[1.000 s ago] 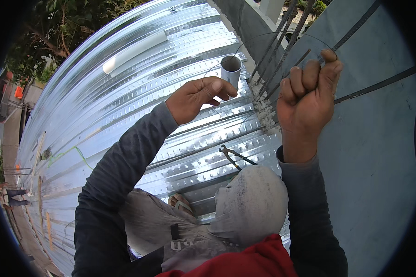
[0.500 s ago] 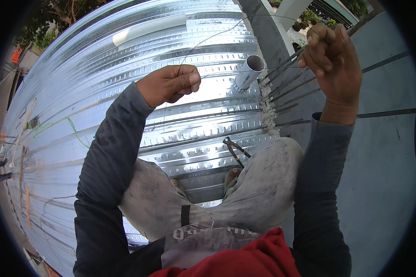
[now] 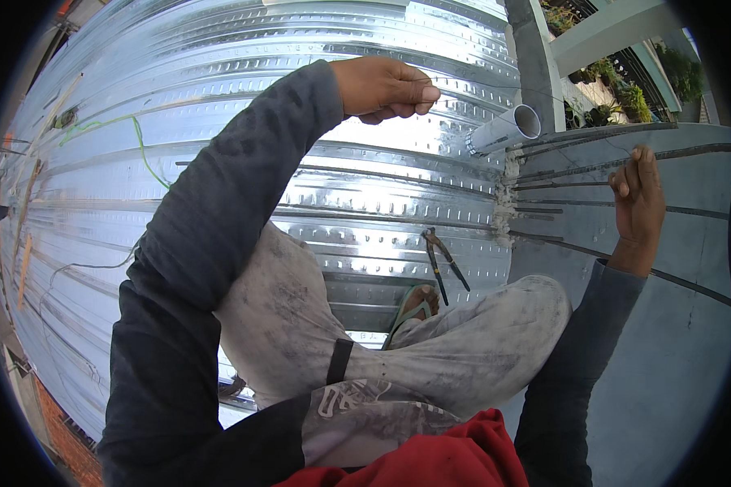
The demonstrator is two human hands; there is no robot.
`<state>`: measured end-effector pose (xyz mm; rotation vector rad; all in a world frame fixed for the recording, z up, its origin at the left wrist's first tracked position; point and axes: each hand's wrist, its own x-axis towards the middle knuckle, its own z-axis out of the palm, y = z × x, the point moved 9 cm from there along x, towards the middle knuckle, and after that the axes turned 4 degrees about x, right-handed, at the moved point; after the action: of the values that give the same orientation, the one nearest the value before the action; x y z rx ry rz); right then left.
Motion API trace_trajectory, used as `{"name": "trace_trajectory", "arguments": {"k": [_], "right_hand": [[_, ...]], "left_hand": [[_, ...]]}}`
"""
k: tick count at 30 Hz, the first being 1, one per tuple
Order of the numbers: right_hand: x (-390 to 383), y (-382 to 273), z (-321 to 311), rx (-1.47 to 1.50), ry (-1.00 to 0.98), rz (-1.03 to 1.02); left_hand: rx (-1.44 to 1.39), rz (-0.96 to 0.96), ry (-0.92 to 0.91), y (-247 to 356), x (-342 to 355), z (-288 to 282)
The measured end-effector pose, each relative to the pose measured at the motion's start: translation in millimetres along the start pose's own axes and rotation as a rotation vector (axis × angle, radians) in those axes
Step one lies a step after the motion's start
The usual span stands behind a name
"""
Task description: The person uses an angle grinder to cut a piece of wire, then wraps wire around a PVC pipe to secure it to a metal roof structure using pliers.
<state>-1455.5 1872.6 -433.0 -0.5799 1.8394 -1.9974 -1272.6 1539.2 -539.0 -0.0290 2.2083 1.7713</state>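
Wire (image 3: pixel 495 85), pinched between the fingertips of left hand (image 3: pixel 382 88) and right hand (image 3: pixel 640 195), leaves the left lengthwise toward three o'clock, passing pipe (image 3: pixel 495 135), at four o'clock from that nearer hand.

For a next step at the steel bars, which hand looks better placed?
The right hand, probably: it appears beside the steel bars, while the left hand is over the metal sheeting, farther from them, left of the white pipe.
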Motion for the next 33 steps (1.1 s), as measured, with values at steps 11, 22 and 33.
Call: {"name": "trace_trajectory", "arguments": {"k": [11, 22, 33], "right_hand": [[-8, 36, 51, -0.633, -0.132, 0.17], [-46, 106, 201, -0.857, -0.664, -0.028], [-47, 73, 205, -0.978, -0.565, -0.42]], "left_hand": [[0.162, 0.08, 0.346, -19, -35, -86], [0.967, 0.297, 0.15, 0, -15, 46], [0.224, -0.065, -0.069, -22, -10, 43]]}}
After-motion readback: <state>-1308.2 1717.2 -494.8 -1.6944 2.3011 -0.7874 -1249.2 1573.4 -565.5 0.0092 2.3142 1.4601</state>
